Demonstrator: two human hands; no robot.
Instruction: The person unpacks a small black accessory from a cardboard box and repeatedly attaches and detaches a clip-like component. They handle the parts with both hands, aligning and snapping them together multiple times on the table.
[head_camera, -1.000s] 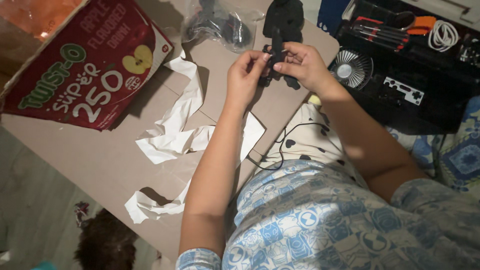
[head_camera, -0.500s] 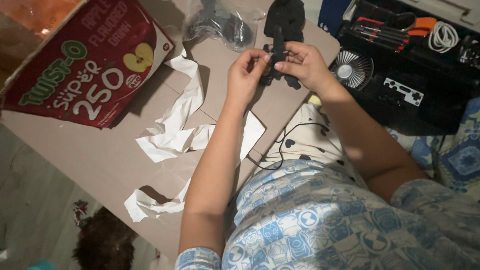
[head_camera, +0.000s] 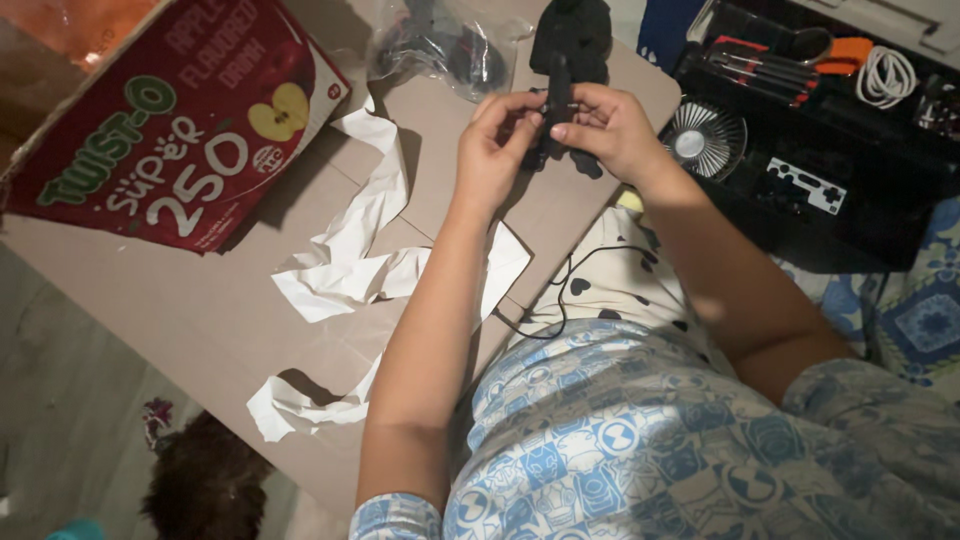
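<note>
Hands meet over the far end of the cardboard bench (head_camera: 200, 320). Left hand (head_camera: 492, 150) and right hand (head_camera: 605, 128) both pinch a slim black part (head_camera: 556, 105) between fingertips, holding it upright just above the board; its lower end shows dark below the fingers. What kind of part it is cannot be told in this light.

It looks light and rigid, probably hard plastic, narrow enough that a fingertip pinch on its two long sides is the sensible hold. A thin black wire (head_camera: 560, 290) runs from under the left wrist toward the lap; whether it joins the part is hidden, but if so it could snag.

Beyond the hands lies a bulkier black object (head_camera: 572, 30), with a crumpled clear bag (head_camera: 440, 45) beside it. White paper strips (head_camera: 350, 260) trail across the middle of the board, and a red carton (head_camera: 170, 150) lies on the left side. The board's right edge sits close under the right hand; past it lies an open black toolbox (head_camera: 800, 215) with a small fan (head_camera: 705, 140). Freest room is the bare board near the body, left of the left arm.
</note>
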